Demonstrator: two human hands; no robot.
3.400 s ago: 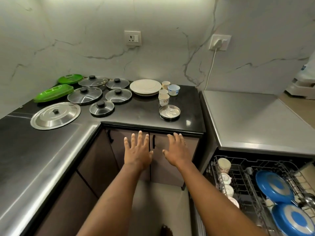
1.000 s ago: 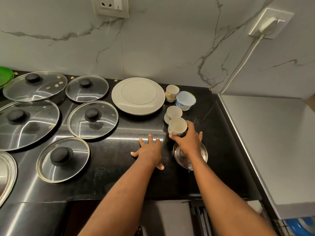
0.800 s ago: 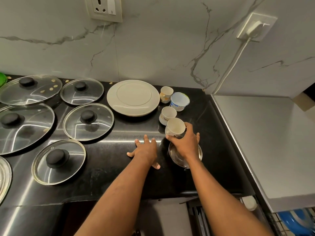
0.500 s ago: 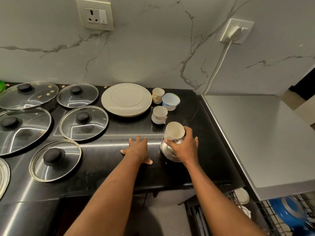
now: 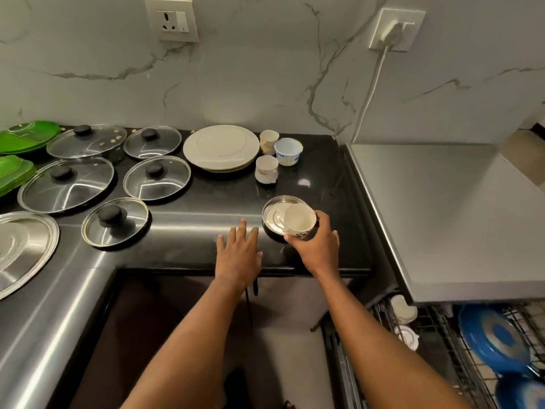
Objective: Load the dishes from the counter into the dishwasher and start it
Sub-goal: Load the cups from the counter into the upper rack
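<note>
We start with the black counter (image 5: 324, 178), which carries most of the load yet to go: glass lids (image 5: 156, 178) on its left part, a stack of white plates (image 5: 221, 149) at the back, and other cups (image 5: 266, 169) just beside the plates. Low on the right the dishwasher rack (image 5: 436, 329) stands pulled out, with blue plates (image 5: 498, 343) and a few pale pieces (image 5: 405, 309) already in it. We judge the task to be early, and the step in hand to be the carrying of one cup from counter to rack. The left hand (image 5: 239, 255) lies over the counter's front edge, fingers straight and a little spread, holding nothing. The right hand (image 5: 318, 249) has fingers and thumb curled round the cup (image 5: 299, 222), which is held above the near rim of a small steel plate (image 5: 272, 215). The next move, as we see it, calls for a swing to the right and down, a turn of the cup mouth-down, and a free place among the prongs. The cup is cream-white, empty, tilted with its mouth towards us, with a dark print low on its side; it looks light and rigid, so a modest hold should do
</note>
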